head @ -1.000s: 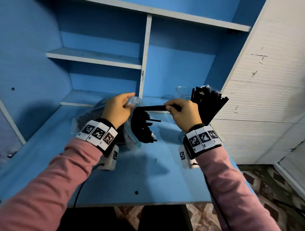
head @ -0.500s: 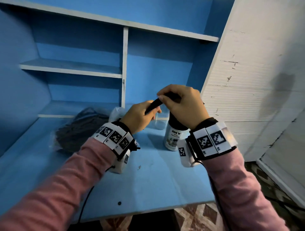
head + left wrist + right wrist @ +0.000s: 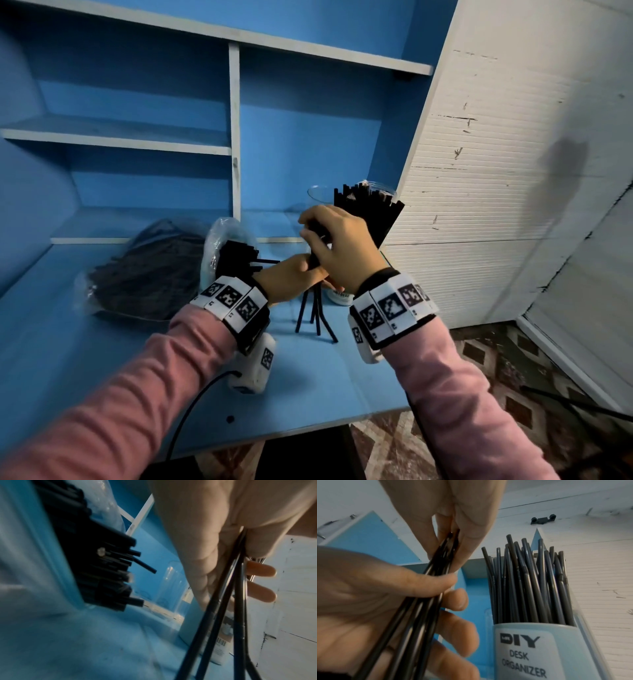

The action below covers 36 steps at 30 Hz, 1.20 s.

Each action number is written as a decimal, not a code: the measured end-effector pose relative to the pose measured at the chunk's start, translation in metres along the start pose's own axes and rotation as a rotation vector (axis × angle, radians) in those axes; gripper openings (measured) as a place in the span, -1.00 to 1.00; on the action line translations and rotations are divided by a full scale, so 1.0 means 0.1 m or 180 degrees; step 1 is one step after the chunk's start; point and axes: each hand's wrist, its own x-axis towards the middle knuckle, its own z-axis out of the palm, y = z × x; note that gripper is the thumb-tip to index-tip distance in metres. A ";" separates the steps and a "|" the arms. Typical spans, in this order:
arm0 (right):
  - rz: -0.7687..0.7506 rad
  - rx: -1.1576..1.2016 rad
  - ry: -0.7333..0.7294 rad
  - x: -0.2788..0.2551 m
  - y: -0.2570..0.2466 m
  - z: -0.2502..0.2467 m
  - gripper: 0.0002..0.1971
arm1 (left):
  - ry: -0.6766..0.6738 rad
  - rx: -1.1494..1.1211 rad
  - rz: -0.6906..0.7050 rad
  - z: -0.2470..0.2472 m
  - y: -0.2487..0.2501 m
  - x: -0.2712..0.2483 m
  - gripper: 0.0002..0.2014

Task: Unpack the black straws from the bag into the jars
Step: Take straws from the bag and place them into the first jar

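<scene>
**Both hands on one bunch of straws, upright over the desk**

Here's the right hand (image 3: 342, 245) up top, its grip clenched round the upper end of a small bunch of black straws (image 3: 317, 313). Just below it, the left hand (image 3: 291, 277) has thumb and fingers wrapped around the same bunch at mid-length. The straws stand nearly upright, lower ends splayed out like a tripod; whether the tips touch the blue desk (image 3: 137, 359) is hard to tell from the head view.

From the right wrist camera, the two hands sit one above the other on the bunch, and right beside them stands the clear jar (image 3: 556, 649) labelled "DESK ORGANIZER", packed with straws poking out of its mouth. A second clear jar (image 3: 318, 198) stands behind the hands, next to the full one.

Over on the left, the open plastic bag (image 3: 222, 240) lies on the desk with a thick bundle of black straw ends jutting from its mouth. Further left lies another clear bag of straws (image 3: 144, 274), flat on the desk.
</scene>
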 end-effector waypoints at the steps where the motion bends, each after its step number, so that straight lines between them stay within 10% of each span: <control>1: 0.0028 0.0017 -0.0033 -0.02 0.02 0.02 -0.87 | -0.0003 0.0092 -0.0008 -0.01 -0.02 -0.01 -0.75; 12: 0.0139 0.0244 0.0965 -0.18 0.02 -0.06 -0.83 | 0.0610 -0.0857 -0.0081 -0.09 -0.19 -0.01 -0.67; 21: 0.0916 0.0093 -0.0556 -0.44 0.21 0.34 -0.78 | 0.1040 -0.1393 0.0134 -0.22 -0.24 -0.03 -0.67; 36: 0.0699 -0.0648 -0.0793 -0.38 0.14 0.43 -0.93 | 0.1625 -0.1660 0.0242 -0.40 -0.13 0.03 -0.72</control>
